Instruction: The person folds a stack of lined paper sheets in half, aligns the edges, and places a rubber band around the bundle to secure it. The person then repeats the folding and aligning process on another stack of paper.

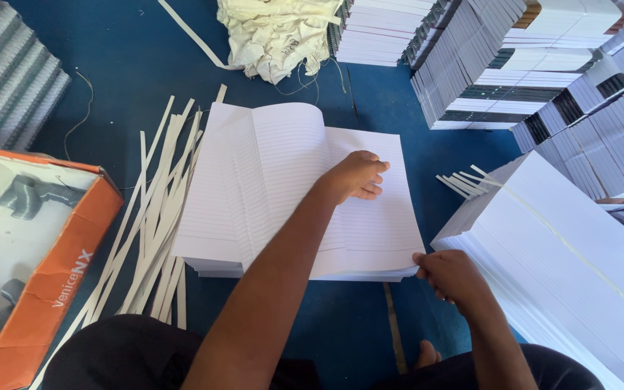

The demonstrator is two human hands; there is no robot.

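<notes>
A stack of white ruled paper sheets (254, 195) lies on the blue floor in front of me. A bundle of top sheets curls up and over near the middle of the stack. My left hand (355, 175) rests flat on the sheets, fingers curled, pressing at the fold. My right hand (448, 273) pinches the near right corner of the stack between thumb and fingers.
Long paper strips (154, 217) lie left of the stack. An orange cardboard box (59, 267) with dark fittings sits at the left. A tall ruled-paper pile (565, 260) stands right. Stacked notebooks (514, 79) fill the back right, a crumpled cream cloth (276, 36) lies behind.
</notes>
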